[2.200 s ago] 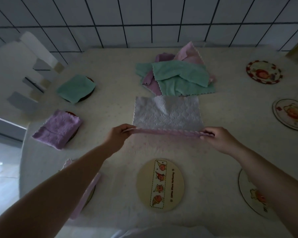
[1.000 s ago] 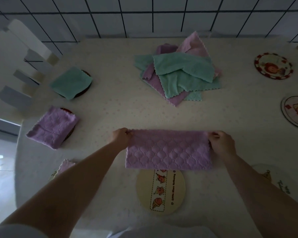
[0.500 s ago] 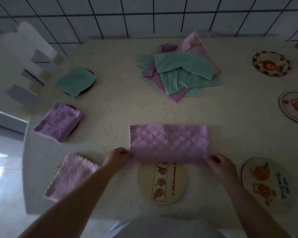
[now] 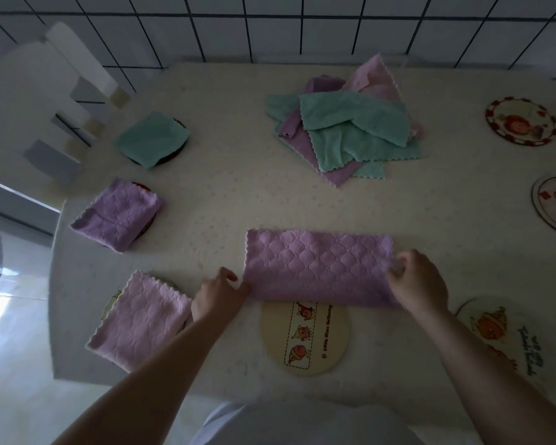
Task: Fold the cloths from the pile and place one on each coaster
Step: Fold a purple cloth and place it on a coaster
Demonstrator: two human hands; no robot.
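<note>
- Your right hand, right of centre in the frame, has its grip curled round the right end of the purple quilted cloth, pinching the edge.
- Your left hand pinches the cloth's lower left corner, fingers curled.
- The cloth lies flat on the bench as a long band, already folded in half; its near edge overlaps the round cream coaster with a cartoon strip.
- Judged step: the second fold. The next move calls for bringing one short end over the other to make a square, then setting it on that coaster.
- The fabric looks soft and plush, with stitched scallop quilting and a zigzag trim.
- At upper centre, the loose pile of mint and purple cloths waits.
</note>
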